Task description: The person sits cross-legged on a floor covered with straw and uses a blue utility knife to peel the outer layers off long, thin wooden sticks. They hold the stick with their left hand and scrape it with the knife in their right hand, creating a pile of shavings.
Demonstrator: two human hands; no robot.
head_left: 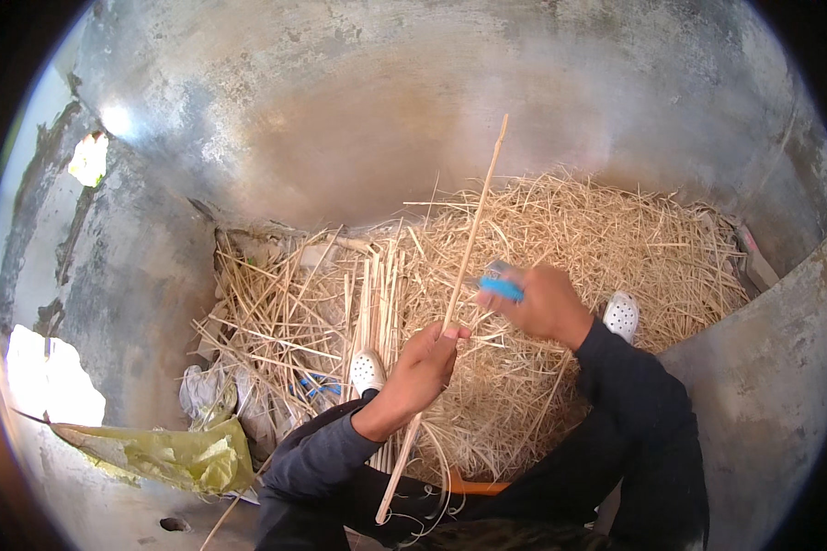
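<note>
With the left hand [423,365] gripping 1 long pale stick [477,216] that runs above and below it, the right hand [547,301], closed on a blurred blue tool [502,287] beside the stick, should probably stroke lightly, away from the left hand.

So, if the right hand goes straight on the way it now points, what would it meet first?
Most likely the long pale stick held in the left hand. The blurred blue tool in the right hand would lead; depth is unclear.
</note>
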